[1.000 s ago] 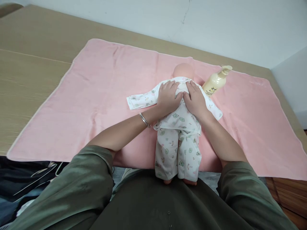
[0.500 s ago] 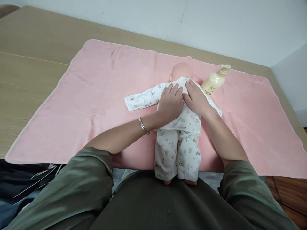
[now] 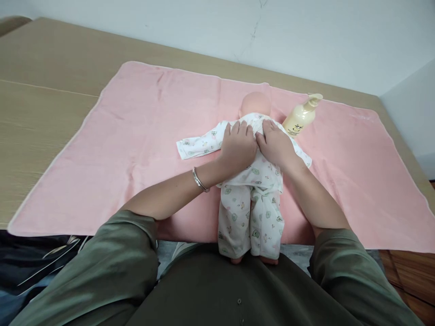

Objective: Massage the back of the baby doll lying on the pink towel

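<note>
A doll (image 3: 255,105) in a white patterned top (image 3: 265,177) and matching trousers (image 3: 234,222) lies on a pink mat (image 3: 163,117). Its face is not visible. My left hand (image 3: 239,145) rests flat on the left part of the upper body, a silver bangle round the wrist. Beside it, my right hand (image 3: 276,144) lies on the right part with its fingers extended. The two hands almost meet at the middle. Neither one grips anything. One sleeve (image 3: 197,146) stretches out to the left.
A pale yellow pump bottle (image 3: 299,118) stands right of the doll's head. The mat covers much of a wooden table (image 3: 61,50), with a white wall (image 3: 306,36) behind. Dark fabric (image 3: 37,262) shows at the lower left.
The view has shifted slightly, so the mat and bottle sit a little lower. My left hand's fingers look more bent than before. Both hands remain on the doll's upper body.
</note>
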{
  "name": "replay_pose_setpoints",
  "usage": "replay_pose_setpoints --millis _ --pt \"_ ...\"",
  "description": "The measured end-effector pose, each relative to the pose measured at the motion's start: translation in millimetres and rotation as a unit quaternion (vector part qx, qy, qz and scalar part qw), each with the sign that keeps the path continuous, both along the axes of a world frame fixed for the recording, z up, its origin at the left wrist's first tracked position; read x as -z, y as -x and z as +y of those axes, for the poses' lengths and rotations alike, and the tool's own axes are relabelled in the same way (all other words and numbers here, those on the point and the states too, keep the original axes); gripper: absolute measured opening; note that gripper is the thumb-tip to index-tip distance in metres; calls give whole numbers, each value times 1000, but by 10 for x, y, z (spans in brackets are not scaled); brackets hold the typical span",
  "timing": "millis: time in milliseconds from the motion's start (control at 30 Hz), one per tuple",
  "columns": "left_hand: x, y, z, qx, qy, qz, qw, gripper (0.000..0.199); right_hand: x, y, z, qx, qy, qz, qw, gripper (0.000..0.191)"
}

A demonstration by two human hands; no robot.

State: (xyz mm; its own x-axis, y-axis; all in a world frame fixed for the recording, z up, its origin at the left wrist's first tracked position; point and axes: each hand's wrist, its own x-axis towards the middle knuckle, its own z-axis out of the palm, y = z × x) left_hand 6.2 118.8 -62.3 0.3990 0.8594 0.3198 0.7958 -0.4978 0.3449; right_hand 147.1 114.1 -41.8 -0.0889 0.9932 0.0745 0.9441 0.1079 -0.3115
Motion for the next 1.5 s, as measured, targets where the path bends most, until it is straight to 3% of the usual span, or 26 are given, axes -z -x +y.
replay_pose_setpoints --millis 100,200,333,467,633,733,867,1000,1133,1300,1500 --pt "-40 6 -15 18 9 9 1000 45 90 -24 66 10 2 -8 1000 64" --pt "-31 46 159 28 35 14 999 41 95 38 -30 20 -23 -20 999 58" --pt "8 70 331 18 46 24 998 44 -100 148 -262 12 -30 -59 998 40" --pt "-20 42 233 -6 8 44 999 42 -219 128 -255 18 11 -59 998 38" --pt "-46 26 64 15 -32 47 998 45 30 1 25 -7 -12 0 1000 53" --pt "-29 32 79 3 -48 14 999 36 92 6 49 -4 -26 -5 1000 54" --pt "-14 45 208 -16 -14 -2 1000 23 -84 116 -140 13 -36 -57 998 36" --pt "6 42 281 -24 -11 5 1000 26 -219 171 -262 10 -26 -87 996 32" --pt "38 28 225 -9 -57 20 998 32 -99 84 -102 1 -21 -36 999 37" --pt "130 21 225 7 -69 -14 998 37 104 -5 101 -5 -6 8 1000 61" --pt "165 29 307 -5 -9 -48 999 47 37 136 -88 14 -38 9 999 55"
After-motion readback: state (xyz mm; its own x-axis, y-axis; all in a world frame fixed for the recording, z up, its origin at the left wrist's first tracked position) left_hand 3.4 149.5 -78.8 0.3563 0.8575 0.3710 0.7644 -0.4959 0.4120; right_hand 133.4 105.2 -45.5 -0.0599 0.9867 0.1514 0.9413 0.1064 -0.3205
